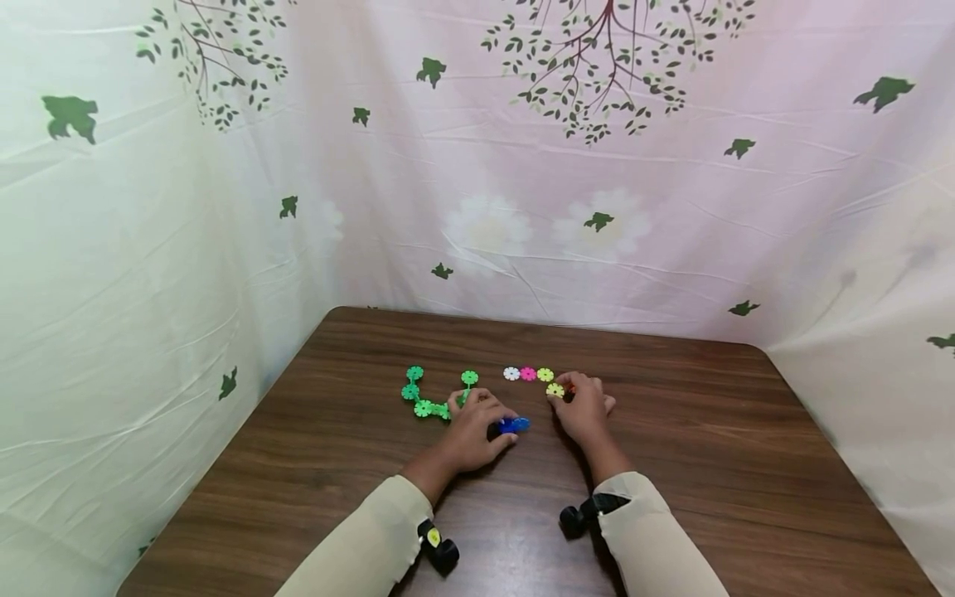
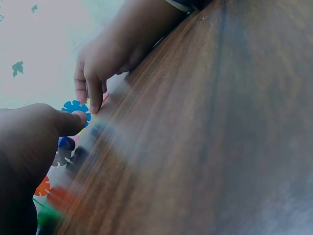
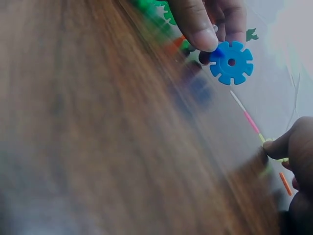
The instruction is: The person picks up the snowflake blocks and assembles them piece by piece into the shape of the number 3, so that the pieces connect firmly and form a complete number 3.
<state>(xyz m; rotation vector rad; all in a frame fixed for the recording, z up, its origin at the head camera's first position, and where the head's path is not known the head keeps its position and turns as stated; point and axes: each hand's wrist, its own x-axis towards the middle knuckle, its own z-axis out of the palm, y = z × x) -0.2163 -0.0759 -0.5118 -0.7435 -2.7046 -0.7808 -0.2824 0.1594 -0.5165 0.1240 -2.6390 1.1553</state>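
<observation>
Took the far edge of the table [image 1: 671, 456] as 12 o'clock. Left hand [image 1: 477, 427] pinched a blue disc [image 3: 239, 68] by its edge; whether it also touched the green chain [image 1: 423, 408], lying out at its 10 o'clock, I could not tell. Right hand [image 1: 585, 406] pinched the lower yellow disc [image 1: 555, 390], with an orange piece [image 3: 285, 183] just beside it. From there the upper yellow disc [image 1: 545, 375] lay at 11; pink disc [image 1: 528, 374] and white disc [image 1: 511, 373] carried the row on to 9, its long axis running 9 to 3. The relation I judged decisive: the lower yellow disc sat between 1 and 2 o'clock from the blue one, a gap between them, the right hand much the nearer to the row.
</observation>
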